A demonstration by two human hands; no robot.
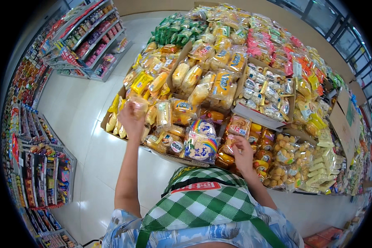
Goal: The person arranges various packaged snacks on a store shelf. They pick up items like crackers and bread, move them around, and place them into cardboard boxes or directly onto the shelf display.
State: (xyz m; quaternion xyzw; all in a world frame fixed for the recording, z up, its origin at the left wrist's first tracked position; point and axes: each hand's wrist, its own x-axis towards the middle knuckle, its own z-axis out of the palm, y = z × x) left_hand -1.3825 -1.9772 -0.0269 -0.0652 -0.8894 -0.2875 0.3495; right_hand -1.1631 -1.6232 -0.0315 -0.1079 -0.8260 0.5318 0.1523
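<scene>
At the left side of the display, my left hand is closed on a clear-wrapped bread, lifted over the yellow-packed breads. Farther right, my right hand has its fingers bent against the edge of a clear package of bread with a reddish label. Between my hands lie round cakes in rainbow-printed bags and long wrapped rolls. Just behind the right hand sits a square pack with a pink and brown print.
An open carton of small white-wrapped cakes stands behind my right hand. Bags of round buns and pale wrapped bars fill the right side. Green packets lie at the far left. Snack shelves stand across the tiled floor.
</scene>
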